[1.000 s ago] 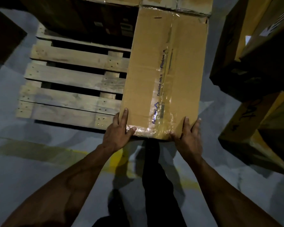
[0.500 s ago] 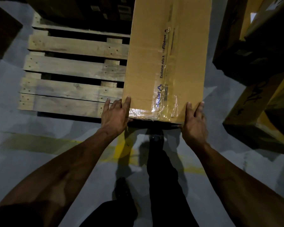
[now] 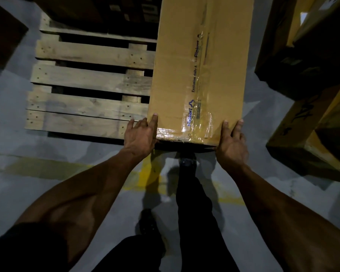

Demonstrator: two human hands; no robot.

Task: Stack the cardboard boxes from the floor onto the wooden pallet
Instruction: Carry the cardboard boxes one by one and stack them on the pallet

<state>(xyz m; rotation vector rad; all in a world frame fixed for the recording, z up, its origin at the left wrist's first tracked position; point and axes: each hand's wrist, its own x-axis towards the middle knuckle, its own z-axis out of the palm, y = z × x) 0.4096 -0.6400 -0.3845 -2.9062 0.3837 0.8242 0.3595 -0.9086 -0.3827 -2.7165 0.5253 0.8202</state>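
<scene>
A long cardboard box (image 3: 200, 71) with clear tape along its seam lies on the right part of the wooden pallet (image 3: 90, 99), stretching away from the hands. The left hand (image 3: 140, 135) lies flat against its near left corner, fingers spread. The right hand (image 3: 232, 144) presses open-palmed on the near right corner. More cardboard boxes (image 3: 306, 122) stand right of the right hand on the grey floor (image 3: 18, 185).
</scene>
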